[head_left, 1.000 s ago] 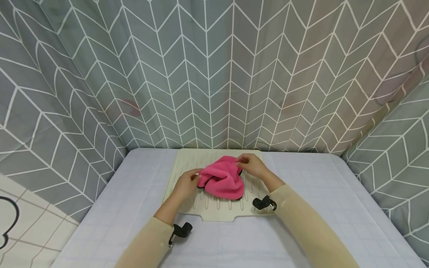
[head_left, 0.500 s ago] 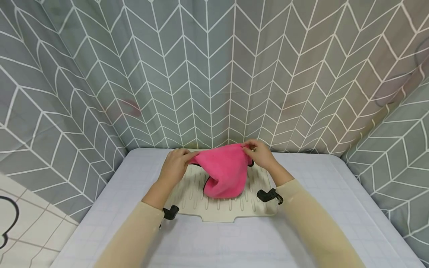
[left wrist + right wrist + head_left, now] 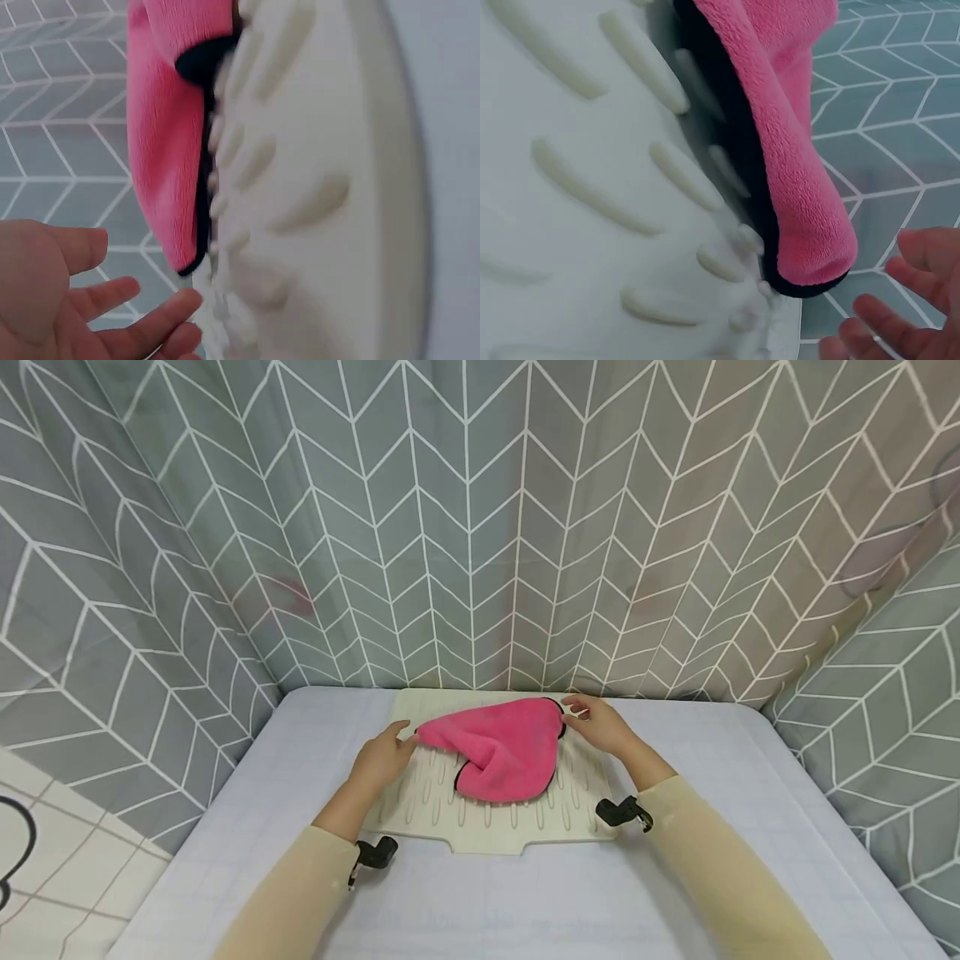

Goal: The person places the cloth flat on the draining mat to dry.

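Observation:
A pink plush cloth [image 3: 510, 747] with black edging lies partly spread and still folded on a cream ridged board [image 3: 487, 837]. My left hand [image 3: 382, 755] is at the cloth's left corner. In the left wrist view its fingers [image 3: 142, 328] are spread apart, with a gap to the cloth's tip [image 3: 176, 232]. At the far right corner is my right hand [image 3: 600, 723]. Its fingers [image 3: 892, 330] are loosely parted beside the cloth's rounded corner [image 3: 817, 247] in the right wrist view, holding nothing.
The board rests on a table with a white cloth [image 3: 495, 902]. Grey curtains [image 3: 480, 527] with white chevron lines stand behind and along both sides. Black camera mounts [image 3: 377, 853] sit at both wrists, below beige sleeves.
Both hands have drawn apart, the left going left and the right going right. The bunched cloth was lifted, widened and laid down on the board, and the fingers have let go of it.

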A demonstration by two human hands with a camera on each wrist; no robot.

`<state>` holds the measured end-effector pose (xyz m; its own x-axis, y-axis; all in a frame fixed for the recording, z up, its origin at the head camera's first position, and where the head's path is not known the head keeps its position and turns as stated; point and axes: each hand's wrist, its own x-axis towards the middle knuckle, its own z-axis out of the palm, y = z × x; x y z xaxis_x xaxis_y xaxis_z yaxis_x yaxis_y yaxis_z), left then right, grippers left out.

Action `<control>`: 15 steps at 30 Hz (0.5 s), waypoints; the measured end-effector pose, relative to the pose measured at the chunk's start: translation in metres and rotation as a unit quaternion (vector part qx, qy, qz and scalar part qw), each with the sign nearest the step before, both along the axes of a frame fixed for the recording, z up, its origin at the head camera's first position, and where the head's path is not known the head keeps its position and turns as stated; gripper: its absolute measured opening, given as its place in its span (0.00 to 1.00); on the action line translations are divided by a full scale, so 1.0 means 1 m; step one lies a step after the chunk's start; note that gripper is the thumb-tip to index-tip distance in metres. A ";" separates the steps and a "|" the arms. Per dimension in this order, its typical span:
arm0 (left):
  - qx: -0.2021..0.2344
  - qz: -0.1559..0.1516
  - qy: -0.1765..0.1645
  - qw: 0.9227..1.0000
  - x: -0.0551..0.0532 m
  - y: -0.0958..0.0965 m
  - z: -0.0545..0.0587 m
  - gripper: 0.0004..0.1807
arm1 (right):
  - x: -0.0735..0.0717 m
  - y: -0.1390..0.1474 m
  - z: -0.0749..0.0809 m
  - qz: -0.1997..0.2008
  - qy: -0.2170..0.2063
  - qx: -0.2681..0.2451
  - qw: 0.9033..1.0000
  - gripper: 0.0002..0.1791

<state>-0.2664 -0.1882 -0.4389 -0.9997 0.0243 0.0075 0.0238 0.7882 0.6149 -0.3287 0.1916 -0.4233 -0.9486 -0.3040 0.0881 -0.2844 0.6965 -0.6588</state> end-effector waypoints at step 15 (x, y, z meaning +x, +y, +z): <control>0.139 -0.017 0.012 0.990 -0.015 0.017 -0.019 0.25 | -0.009 -0.009 -0.021 0.058 -0.040 -0.074 0.995 0.22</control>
